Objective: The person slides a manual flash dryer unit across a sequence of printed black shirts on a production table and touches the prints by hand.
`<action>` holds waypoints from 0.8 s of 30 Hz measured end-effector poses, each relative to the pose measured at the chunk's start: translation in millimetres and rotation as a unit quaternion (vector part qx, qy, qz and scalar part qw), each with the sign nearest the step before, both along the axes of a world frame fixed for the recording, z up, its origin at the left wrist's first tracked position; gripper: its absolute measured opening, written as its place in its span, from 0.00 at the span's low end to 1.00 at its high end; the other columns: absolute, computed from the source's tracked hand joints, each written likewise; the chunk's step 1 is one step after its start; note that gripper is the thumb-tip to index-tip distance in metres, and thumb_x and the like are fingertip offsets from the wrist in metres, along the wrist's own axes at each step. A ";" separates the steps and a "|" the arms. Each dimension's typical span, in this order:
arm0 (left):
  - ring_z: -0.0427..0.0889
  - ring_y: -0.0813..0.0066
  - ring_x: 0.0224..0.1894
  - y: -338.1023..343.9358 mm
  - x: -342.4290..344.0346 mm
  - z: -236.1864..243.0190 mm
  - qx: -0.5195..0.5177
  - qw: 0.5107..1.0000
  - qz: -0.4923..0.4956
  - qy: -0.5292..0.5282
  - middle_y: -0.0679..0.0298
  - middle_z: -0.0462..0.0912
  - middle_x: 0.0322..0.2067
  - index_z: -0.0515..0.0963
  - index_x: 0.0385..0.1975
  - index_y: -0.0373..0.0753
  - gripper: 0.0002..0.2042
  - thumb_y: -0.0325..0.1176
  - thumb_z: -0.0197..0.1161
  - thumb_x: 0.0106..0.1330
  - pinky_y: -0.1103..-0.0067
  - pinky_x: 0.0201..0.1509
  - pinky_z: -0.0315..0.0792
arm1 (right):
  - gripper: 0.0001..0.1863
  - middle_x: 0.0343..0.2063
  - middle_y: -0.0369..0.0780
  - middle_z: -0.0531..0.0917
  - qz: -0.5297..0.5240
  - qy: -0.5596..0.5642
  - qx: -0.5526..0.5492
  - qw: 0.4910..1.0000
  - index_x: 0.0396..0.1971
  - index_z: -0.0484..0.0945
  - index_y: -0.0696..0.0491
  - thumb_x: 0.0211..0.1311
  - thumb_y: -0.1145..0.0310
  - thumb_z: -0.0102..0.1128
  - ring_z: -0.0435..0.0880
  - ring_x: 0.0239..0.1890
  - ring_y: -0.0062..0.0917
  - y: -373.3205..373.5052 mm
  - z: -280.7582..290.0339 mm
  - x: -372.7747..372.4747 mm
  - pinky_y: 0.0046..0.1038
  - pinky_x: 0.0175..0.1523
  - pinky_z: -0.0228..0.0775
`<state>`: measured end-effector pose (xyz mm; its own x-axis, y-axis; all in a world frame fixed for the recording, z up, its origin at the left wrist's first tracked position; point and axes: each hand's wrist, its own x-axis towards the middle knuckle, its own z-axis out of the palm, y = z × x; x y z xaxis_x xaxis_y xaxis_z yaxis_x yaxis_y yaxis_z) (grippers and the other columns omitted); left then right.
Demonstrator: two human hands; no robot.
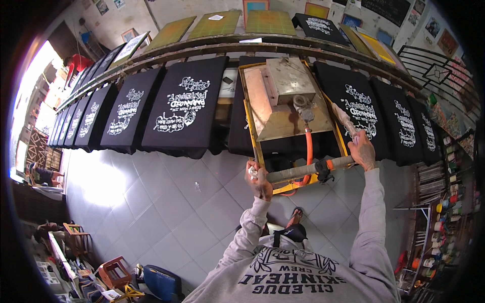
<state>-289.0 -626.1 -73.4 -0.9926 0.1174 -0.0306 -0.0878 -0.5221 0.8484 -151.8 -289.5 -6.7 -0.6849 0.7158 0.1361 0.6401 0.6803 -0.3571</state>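
Note:
A metal heater hood [273, 121] with a boxy top sits in a yellow frame [249, 113] in front of me, over a black T-shirt [238, 134] that it mostly hides. An orange hose [309, 144] runs from its valve down to the tape-wrapped handle bar [293, 173]. My left hand [259, 181] is closed round the bar's left end, with some clear crumpled material showing at the fingers. At the right end, my right hand [362, 151] is closed by the bar, where a cloth-wrapped side rod [343, 120] meets it.
Black T-shirts with white prints lie on boards to the left [182, 108] and right [358, 103]. Behind them runs a long rail [202, 54] with greenish boards [217, 25]. Stools [115, 272] stand lower left; a shelf of containers [437, 237] is right. A person in red [78, 63] is far left.

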 end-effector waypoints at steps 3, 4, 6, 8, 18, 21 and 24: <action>0.67 0.84 0.28 -16.9 -8.5 -0.9 -0.028 0.999 0.005 0.021 0.72 0.67 0.25 0.66 0.31 0.42 0.04 0.27 0.54 0.61 0.84 0.33 0.64 | 0.23 0.44 0.54 0.84 -0.011 0.016 0.000 1.000 0.51 0.68 0.55 0.60 0.63 0.64 0.83 0.49 0.54 -24.0 4.1 3.3 0.52 0.52 0.74; 0.67 0.85 0.28 -22.8 -12.1 -1.4 -0.029 0.999 0.007 0.026 0.72 0.67 0.25 0.66 0.31 0.42 0.04 0.27 0.55 0.60 0.84 0.33 0.64 | 0.22 0.42 0.53 0.85 -0.018 0.018 -0.016 1.000 0.50 0.68 0.55 0.61 0.63 0.64 0.84 0.47 0.54 -32.0 6.6 5.9 0.52 0.51 0.75; 0.67 0.85 0.27 -32.4 -23.2 -3.1 -0.041 0.998 0.028 0.031 0.72 0.67 0.25 0.66 0.31 0.43 0.06 0.27 0.56 0.59 0.85 0.32 0.62 | 0.22 0.41 0.52 0.85 -0.046 -0.001 -0.055 0.997 0.50 0.68 0.54 0.61 0.62 0.64 0.85 0.46 0.54 -46.6 9.6 5.7 0.51 0.50 0.75; 0.64 0.86 0.24 -44.7 -36.5 -6.2 -0.029 0.998 0.033 0.047 0.73 0.64 0.22 0.65 0.31 0.43 0.08 0.33 0.58 0.59 0.85 0.27 0.59 | 0.21 0.39 0.51 0.86 -0.058 0.001 -0.073 0.996 0.50 0.66 0.52 0.63 0.61 0.64 0.86 0.43 0.53 -61.9 11.1 5.3 0.52 0.47 0.76; 0.58 0.86 0.18 -109.3 -112.9 -1.0 -0.105 0.993 0.023 0.053 0.75 0.60 0.20 0.63 0.35 0.48 0.10 0.42 0.56 0.67 0.84 0.19 0.54 | 0.22 0.35 0.55 0.83 -0.066 0.115 -0.105 0.986 0.47 0.65 0.57 0.62 0.62 0.66 0.85 0.39 0.53 -150.7 6.6 -26.0 0.51 0.42 0.75; 0.55 0.86 0.16 -120.7 -128.4 10.5 -0.086 0.996 -0.009 0.027 0.76 0.57 0.18 0.61 0.34 0.49 0.10 0.42 0.56 0.67 0.84 0.18 0.52 | 0.23 0.33 0.53 0.81 -0.087 0.132 -0.114 0.981 0.45 0.66 0.57 0.61 0.62 0.68 0.85 0.37 0.52 -175.4 9.1 -35.1 0.50 0.41 0.75; 0.53 0.86 0.15 -130.2 -149.2 14.1 -0.084 0.995 -0.049 0.035 0.76 0.55 0.17 0.61 0.34 0.49 0.15 0.48 0.58 0.68 0.84 0.17 0.50 | 0.23 0.33 0.52 0.81 -0.100 0.140 -0.092 0.981 0.45 0.66 0.56 0.59 0.63 0.69 0.84 0.36 0.52 -197.4 9.3 -41.7 0.49 0.39 0.75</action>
